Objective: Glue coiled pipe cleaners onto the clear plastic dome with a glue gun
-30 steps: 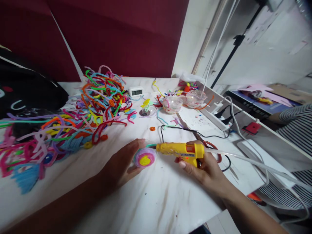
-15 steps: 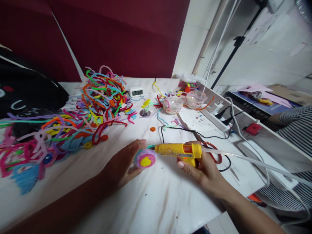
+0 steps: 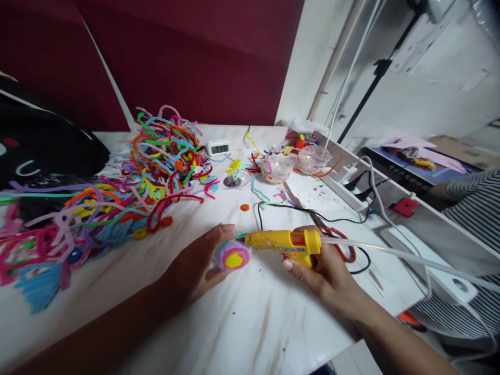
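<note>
My left hand (image 3: 195, 265) is curled around a small coiled disc of pipe cleaners (image 3: 233, 257), pink and purple with a yellow middle, held on edge on the white table (image 3: 250, 323). My right hand (image 3: 326, 271) grips a yellow hot glue gun (image 3: 285, 242) by its handle. The gun lies level, and its nozzle touches the top edge of the disc. A clear glue stick (image 3: 390, 253) juts out of the gun's back toward the right.
A big heap of coloured pipe cleaners (image 3: 117, 182) fills the table's left side. Behind stand a small digital clock (image 3: 219, 148) and two clear bowls (image 3: 291, 162). A black cord (image 3: 308, 213), a white power strip (image 3: 347, 187) and a person's striped sleeve (image 3: 474, 200) are at right.
The glue gun has slid slightly left, closing its nozzle onto the disc. Both hands have otherwise kept their places.
</note>
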A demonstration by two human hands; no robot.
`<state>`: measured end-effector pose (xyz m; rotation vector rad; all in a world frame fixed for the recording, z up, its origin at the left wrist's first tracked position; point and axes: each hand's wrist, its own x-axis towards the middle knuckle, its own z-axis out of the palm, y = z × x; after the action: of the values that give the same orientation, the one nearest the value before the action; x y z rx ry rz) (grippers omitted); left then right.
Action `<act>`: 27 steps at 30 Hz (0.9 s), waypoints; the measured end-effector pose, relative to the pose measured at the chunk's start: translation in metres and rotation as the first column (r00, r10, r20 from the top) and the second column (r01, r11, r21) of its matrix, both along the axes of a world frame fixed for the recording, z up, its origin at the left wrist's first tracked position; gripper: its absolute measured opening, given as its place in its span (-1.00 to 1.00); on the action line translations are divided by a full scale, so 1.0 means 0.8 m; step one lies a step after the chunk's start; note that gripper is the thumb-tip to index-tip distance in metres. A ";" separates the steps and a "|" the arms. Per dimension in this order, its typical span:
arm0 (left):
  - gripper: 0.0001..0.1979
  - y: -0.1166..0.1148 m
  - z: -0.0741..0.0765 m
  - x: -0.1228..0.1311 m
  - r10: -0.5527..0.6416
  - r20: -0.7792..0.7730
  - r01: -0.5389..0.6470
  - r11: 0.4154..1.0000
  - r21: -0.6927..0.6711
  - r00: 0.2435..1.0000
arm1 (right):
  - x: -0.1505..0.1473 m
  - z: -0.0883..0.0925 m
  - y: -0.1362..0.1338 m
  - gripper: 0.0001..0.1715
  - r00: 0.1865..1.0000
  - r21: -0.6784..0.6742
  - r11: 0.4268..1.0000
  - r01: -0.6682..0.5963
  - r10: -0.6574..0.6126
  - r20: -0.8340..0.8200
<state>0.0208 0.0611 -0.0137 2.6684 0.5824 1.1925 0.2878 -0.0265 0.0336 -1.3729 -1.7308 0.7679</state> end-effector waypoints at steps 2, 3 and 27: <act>-0.02 0.000 0.000 0.000 0.008 0.006 -0.008 1.000 0.000 1.000 | 0.000 -0.001 0.000 -0.69 1.000 -0.008 1.000 -0.003 0.003 0.005; -0.02 0.000 0.000 0.000 0.012 0.007 -0.012 1.000 -0.003 1.000 | 0.001 -0.002 0.000 -0.69 1.000 -0.014 1.000 -0.006 0.006 0.006; -0.02 0.002 0.000 0.001 0.008 0.023 -0.010 0.998 0.057 1.000 | 0.008 -0.008 -0.005 -0.73 0.999 0.019 1.000 0.009 -0.010 0.031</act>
<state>0.0212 0.0627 -0.0140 2.6980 0.5655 1.2592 0.2945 -0.0301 0.0271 -1.3866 -1.7502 0.7265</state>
